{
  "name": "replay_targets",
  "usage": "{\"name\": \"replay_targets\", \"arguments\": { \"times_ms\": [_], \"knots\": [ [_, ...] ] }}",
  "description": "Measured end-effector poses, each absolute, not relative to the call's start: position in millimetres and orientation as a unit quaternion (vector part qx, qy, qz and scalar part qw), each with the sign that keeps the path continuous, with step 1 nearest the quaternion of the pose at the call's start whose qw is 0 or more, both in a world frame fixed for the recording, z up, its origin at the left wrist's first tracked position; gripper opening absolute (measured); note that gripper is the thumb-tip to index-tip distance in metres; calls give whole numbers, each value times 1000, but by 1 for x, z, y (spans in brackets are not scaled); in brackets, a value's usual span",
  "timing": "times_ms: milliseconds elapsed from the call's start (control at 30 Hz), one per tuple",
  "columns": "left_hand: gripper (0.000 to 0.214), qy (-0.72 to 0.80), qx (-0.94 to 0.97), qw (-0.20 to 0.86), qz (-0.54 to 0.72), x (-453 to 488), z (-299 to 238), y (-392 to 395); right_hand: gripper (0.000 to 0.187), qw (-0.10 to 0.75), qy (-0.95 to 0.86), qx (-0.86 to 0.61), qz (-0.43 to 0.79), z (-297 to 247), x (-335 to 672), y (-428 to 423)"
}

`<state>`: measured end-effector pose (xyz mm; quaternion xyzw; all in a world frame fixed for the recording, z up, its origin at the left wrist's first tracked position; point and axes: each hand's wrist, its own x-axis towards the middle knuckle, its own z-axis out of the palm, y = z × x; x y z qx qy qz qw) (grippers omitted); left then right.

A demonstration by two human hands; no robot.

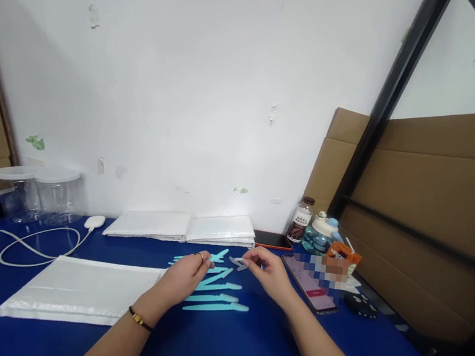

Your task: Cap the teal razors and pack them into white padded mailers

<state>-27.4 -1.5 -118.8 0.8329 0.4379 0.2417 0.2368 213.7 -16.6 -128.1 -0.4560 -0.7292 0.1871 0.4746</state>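
My left hand [187,273] pinches a turquoise eyebrow razor [220,255] between thumb and fingers, its end pointing up and to the right. Below and beside it, several more turquoise eyebrow razors [216,306] lie spread on the blue table, roughly side by side. A short way to the right, the fingers of my right hand [267,269] are closed at small translucent grey pieces [236,261] that look like blade caps. Which piece sits between those fingertips is too small to make out. A gap separates the two hands.
White padded mailers [87,289] lie at left, with more [148,224] along the wall. Clear jars [57,198] and a white cable [38,257] stand and lie far left. At right are phones [314,287], a bottle [300,221], a water jug [318,235] and an orange carton [343,256].
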Motion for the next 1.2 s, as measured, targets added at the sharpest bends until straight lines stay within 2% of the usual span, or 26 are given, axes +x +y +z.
{"name": "replay_targets", "arguments": {
  "times_ms": [200, 567, 767, 833, 1000, 1200],
  "knots": [
    [39, 431, 849, 224, 209, -27, -117, -7, 15, 492, -746, -413, 177, -127, 214, -18],
    [35, 437, 858, 202, 181, -26, -112, -12, 19, 465, -758, -404, 215, -121, 203, -25],
    [38, 376, 881, 221, 182, -22, -115, -17, 14, 427, -772, -397, 253, -126, 201, -26],
    [38, 382, 886, 186, 186, -23, -116, -13, 14, 399, -775, -418, 255, -128, 203, -25],
    [20, 483, 857, 73, 166, -36, -125, 9, 15, 307, -788, -470, 255, -131, 216, -20],
    [14, 522, 843, 59, 117, -42, -133, 19, 14, 327, -759, -543, 148, -134, 237, -7]
  ]
}}
